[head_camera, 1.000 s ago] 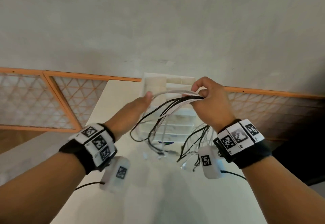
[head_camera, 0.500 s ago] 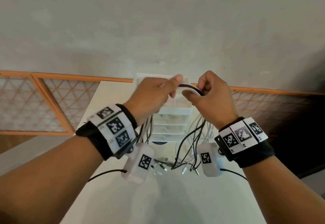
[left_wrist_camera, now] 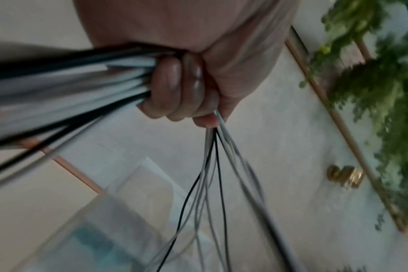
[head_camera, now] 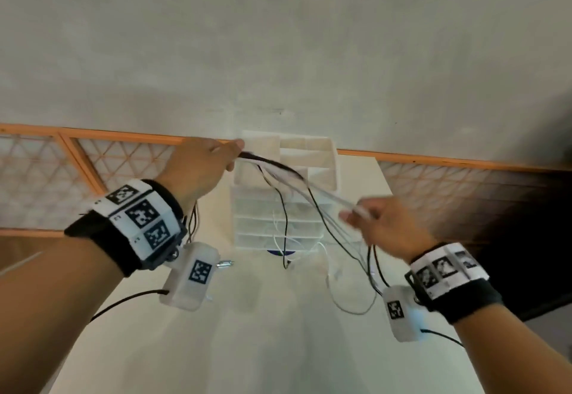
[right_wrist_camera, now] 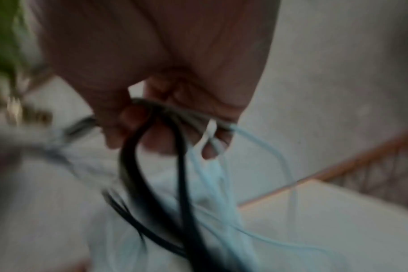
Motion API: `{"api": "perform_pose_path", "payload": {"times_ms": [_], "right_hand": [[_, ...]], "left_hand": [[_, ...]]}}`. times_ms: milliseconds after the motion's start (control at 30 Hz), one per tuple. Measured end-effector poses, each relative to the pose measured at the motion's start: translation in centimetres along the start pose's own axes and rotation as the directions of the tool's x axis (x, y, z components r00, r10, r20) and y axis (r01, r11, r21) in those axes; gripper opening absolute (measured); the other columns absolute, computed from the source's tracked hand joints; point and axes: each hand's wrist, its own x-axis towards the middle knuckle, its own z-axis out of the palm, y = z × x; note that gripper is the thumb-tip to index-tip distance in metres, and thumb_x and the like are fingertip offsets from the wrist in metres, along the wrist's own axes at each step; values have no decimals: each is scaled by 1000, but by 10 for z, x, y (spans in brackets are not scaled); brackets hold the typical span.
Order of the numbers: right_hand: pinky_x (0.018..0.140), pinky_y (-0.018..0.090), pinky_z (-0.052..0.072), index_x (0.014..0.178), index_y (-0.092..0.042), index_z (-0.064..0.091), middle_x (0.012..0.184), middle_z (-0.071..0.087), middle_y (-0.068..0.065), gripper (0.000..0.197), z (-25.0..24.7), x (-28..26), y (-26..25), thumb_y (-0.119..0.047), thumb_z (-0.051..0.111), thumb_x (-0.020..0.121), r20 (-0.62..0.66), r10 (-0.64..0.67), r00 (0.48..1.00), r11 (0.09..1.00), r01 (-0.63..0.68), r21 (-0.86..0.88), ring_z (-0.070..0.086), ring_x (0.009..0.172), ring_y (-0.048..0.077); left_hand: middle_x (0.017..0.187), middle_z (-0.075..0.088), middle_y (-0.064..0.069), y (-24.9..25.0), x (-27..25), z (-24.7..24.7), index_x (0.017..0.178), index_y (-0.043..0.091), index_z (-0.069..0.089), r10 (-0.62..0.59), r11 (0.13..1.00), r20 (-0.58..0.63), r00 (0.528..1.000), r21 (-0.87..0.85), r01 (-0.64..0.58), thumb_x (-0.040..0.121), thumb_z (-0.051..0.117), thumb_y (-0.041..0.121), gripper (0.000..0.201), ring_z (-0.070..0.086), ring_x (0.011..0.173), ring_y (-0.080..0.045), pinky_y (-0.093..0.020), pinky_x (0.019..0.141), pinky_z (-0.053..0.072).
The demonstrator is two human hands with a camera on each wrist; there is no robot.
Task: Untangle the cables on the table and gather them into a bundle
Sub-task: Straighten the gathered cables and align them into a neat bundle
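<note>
The hands, close together half a second ago, have drawn apart: the left hand stays high at the far left, while the right hand has dropped nearer and rightward, stretching the cables between them.

Two hands — one cable bunch — one drawer unit.

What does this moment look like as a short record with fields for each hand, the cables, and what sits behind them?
left hand: grips the black and white cables in a fist, raised
right hand: fingers curled round the same cables, lower and to the right
cables: stretched between both hands, loose ends hanging toward the pale table
behind: white plastic drawer organiser on the table, against the wall
bundle: not yet gathered
</note>
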Motion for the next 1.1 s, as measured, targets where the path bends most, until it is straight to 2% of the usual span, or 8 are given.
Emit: {"api": "perform_pose_path", "payload": {"times_ms": [133, 333, 433, 500, 667, 800, 933, 1100], "right_hand": [[75, 36, 53, 71, -12, 69, 69, 72, 2, 40, 40, -19, 43, -47, 62, 91, 265, 255, 930, 895, -123, -429, 69, 75, 23], [112, 35, 37, 122, -27, 68, 154, 45, 4, 26, 36, -11, 46, -34, 58, 99, 146, 217, 965, 971, -197, -138, 49, 137, 29], [86, 48, 54, 103, -36, 72, 118, 70, 8, 21, 27, -1, 42, -27, 54, 98, -131, 193, 973, 967, -166, 192, 67, 102, 30], [79, 40, 51, 96, -27, 72, 102, 70, 5, 19, 25, -3, 50, -33, 54, 95, -246, 209, 947, 977, -189, 101, 65, 91, 26], [113, 42, 37, 119, -36, 60, 151, 43, -6, 34, 49, -25, 78, -28, 65, 87, 262, 441, 858, 836, -286, -469, 45, 137, 21], [106, 26, 38, 129, -35, 54, 142, 51, -9, 60, 24, -14, 22, -12, 70, 76, 112, 85, 990, 996, -89, 26, 49, 130, 13], [83, 3, 37, 119, -33, 64, 123, 62, -19, 48, 7, -3, -58, -17, 68, 74, -68, -212, 975, 936, 223, 272, 57, 112, -1], [77, 42, 55, 83, -23, 69, 81, 72, 3, 6, 28, 11, -83, -19, 66, 78, 86, -267, 960, 919, 226, 324, 67, 76, 25]], "left_hand": [[37, 29, 6, 7, 4, -15, 61, 11, 56, 4, 966, -1, 1000, -260, -4, 92, 64, 45, 47, 20, 33, -15, -21, 42, 18], [41, 27, 4, 9, 3, -21, 64, 11, 55, 7, 966, 123, 992, -256, 25, 93, 63, 44, 45, 16, 37, -15, -20, 42, 15], [46, 28, -1, -1, -6, -10, 65, 11, 56, 14, 982, 133, 991, -191, 11, 94, 61, 47, 46, 18, 39, -16, -20, 43, 17], [44, 27, 2, -2, -13, -5, 65, 11, 56, 37, 959, 141, 989, -282, 4, 95, 60, 46, 46, 16, 40, -16, -21, 43, 15], [43, 25, 7, 6, -17, -8, 70, 8, 59, 103, 891, 167, 981, -454, -16, 97, 57, 40, 41, 14, 40, -14, -28, 46, 11], [44, 25, 8, 6, -20, -8, 73, 8, 61, 128, 910, 234, 964, -414, -20, 98, 55, 40, 40, 15, 40, -13, -24, 44, 13], [44, 25, 8, 12, -23, 0, 74, 6, 63, 181, 913, 296, 938, -406, -48, 96, 58, 37, 39, 14, 41, -13, -20, 42, 15], [43, 23, 8, 18, -27, -2, 60, 13, 61, 254, 903, 303, 919, -415, -113, 95, 60, 32, 40, 14, 39, -14, -16, 40, 21]]}}
